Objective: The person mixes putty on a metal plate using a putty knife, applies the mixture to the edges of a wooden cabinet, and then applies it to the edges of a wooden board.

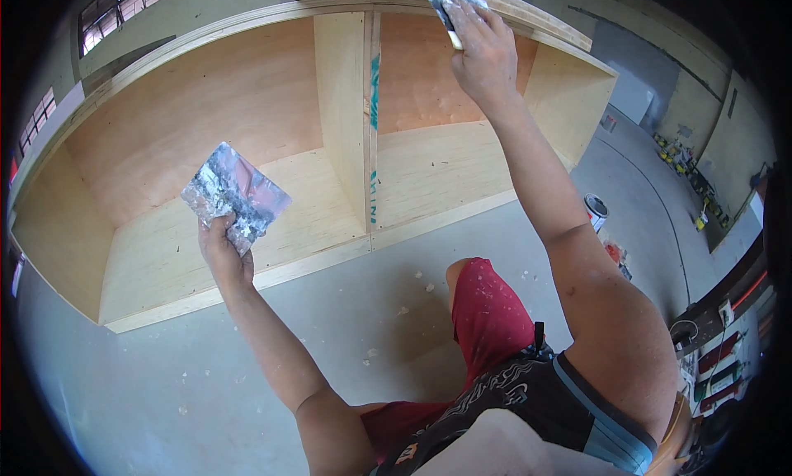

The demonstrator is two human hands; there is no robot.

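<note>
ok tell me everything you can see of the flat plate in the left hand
The flat plate is a thin, roughly square sheet, greyish with a pink sheen, smeared and crusted with pale filler. It is tilted, one corner up, gripped at its lower edge by the left hand, and held in front of the plywood cabinet. Nothing else touches it.

I see a pale, matt plywood cabinet (272, 121) with bare grain. The floor (165, 377) looks smooth grey concrete. The putty-smeared board (235, 195) seems glossy.
</note>
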